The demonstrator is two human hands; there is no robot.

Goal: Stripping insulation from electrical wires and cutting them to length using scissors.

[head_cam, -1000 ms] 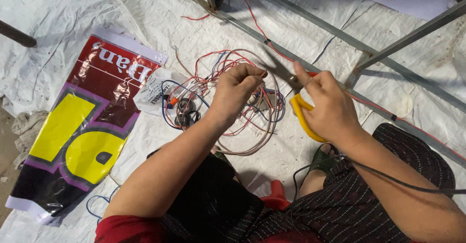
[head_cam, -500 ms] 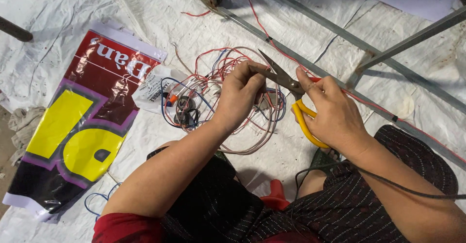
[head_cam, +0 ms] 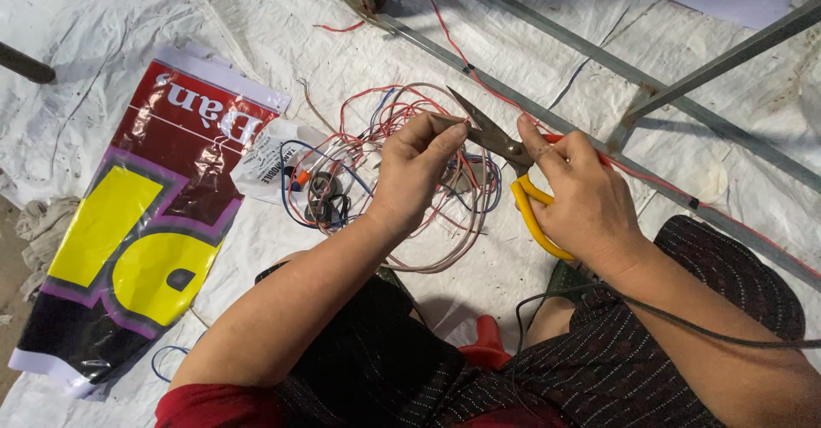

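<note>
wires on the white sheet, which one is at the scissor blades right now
The thin pale wire pinched in the left hand, its end held at the blades of the yellow-handled scissors. The red, blue and white wires lie loose in the tangle below.

The right hand (head_cam: 581, 201) now has the yellow-handled scissors (head_cam: 505, 167) raised, blades open at the wire end (head_cam: 445, 120) pinched by the left hand (head_cam: 419, 167).

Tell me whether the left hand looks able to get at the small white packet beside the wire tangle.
Probably yes. The white packet lies in the open just past the wires, nothing over it. But the left hand is pinching a wire end at the scissors, so it isn't free.
</note>
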